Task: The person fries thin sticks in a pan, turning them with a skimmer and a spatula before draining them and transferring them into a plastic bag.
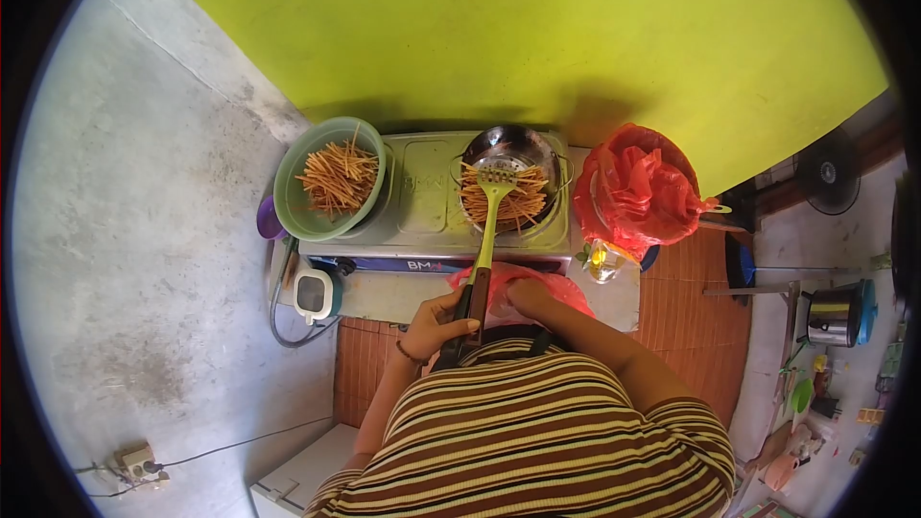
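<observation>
Straight ahead of your left hand [436, 326], the slotted spatula [488, 221] points away from you, tipped slightly to the right, with its head over the thin golden-brown sticks [523, 203] in the metal pan [513, 142]. That long axis is the big thing here: the left is the hand on the handle, fingers curled round and thumb laid along it, so the sticks sit a full spatula length beyond those fingers. Your right hand [528, 297] is just right of the handle, down in some red plastic [568, 295] at the stove's front edge. Its fingertips are hidden, so can't tell if they're pinching or spread.

Texture-wise, the sticks look dry, stiff and kinda brittle, all crisscrossed in a loose heap. More of the same [338, 177] are piled in the round green bowl [293, 216] on the left of the stove [422, 149]. The pan's inner wall is shiny and curved, the bowl looks like smooth plastic, and the stove top is flat metal with pressed-in panels. Over on the right, the big red bag [638, 187] is thin, crumpled film, super wrinkly.
</observation>
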A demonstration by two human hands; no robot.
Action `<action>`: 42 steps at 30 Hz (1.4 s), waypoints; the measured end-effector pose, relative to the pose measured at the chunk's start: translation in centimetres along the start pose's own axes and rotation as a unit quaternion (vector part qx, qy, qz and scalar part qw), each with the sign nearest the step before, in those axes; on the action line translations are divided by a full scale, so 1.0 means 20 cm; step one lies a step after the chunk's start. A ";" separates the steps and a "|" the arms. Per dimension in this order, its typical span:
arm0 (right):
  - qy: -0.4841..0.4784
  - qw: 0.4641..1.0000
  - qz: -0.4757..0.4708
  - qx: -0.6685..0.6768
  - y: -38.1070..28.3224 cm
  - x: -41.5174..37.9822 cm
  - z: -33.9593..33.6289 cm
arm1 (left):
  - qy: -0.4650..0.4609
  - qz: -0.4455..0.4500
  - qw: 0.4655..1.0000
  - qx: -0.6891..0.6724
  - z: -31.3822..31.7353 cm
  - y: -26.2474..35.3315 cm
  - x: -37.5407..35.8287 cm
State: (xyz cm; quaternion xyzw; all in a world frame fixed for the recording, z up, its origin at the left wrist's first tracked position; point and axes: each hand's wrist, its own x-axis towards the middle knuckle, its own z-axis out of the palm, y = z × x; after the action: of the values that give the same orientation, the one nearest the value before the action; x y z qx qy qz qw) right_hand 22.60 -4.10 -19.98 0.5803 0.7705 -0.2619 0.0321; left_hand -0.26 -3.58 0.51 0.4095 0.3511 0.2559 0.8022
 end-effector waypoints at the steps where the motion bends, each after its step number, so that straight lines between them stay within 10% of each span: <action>1: 0.001 1.000 -0.011 -0.021 0.00 0.00 0.02 | 0.000 0.004 1.000 -0.002 0.00 0.00 0.00; 17: 0.066 0.995 -0.017 0.072 0.01 -0.01 -0.09 | 0.007 0.018 1.000 -0.002 0.01 0.00 -0.01; 20: -0.050 0.994 -0.091 0.022 0.00 -0.02 -0.24 | 0.024 0.021 0.999 -0.004 0.03 0.00 -0.02; 35: 0.121 0.991 -0.043 0.024 -0.01 -0.09 -0.24 | 0.012 0.015 1.000 0.002 0.02 -0.01 -0.04; 42: 0.028 0.999 -0.033 -0.017 -0.02 -0.08 -0.30 | 0.009 0.024 1.000 -0.001 0.01 -0.01 -0.03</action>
State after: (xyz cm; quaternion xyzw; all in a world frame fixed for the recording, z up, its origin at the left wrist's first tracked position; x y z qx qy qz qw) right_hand 24.39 -2.94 -14.07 0.5607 0.7944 -0.2332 0.0122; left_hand -0.44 -4.27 0.63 0.4145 0.3483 0.2795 0.7929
